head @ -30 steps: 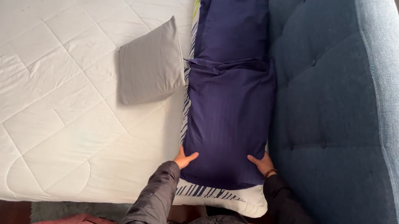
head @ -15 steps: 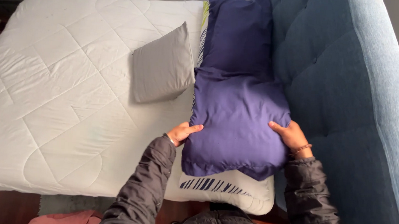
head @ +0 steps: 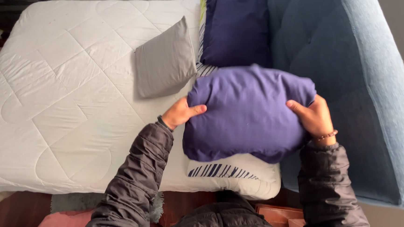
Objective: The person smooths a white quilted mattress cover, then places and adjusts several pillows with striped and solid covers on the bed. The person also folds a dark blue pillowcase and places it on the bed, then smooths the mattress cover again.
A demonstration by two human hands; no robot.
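Note:
I hold a dark purple pillow (head: 246,114) up off the bed with both hands. My left hand (head: 179,112) grips its left edge and my right hand (head: 312,116) grips its right edge, thumbs on top. Below it lies a white pillow with dark blue stripes (head: 233,175). A second purple pillow (head: 235,29) rests further up, against the headboard. A small grey cushion (head: 165,60) lies on the white quilt to the left of the pillows.
The white quilted bed cover (head: 58,95) fills the left of the view. A blue tufted headboard (head: 353,80) runs along the right. Wooden floor, a pink rug (head: 64,219) and a brown box (head: 282,216) show below the bed's edge.
Both hands have lifted the near purple pillow off the striped pillow and drawn it up toward me. It now bunches between my hands, uncovering more of the striped pillow.

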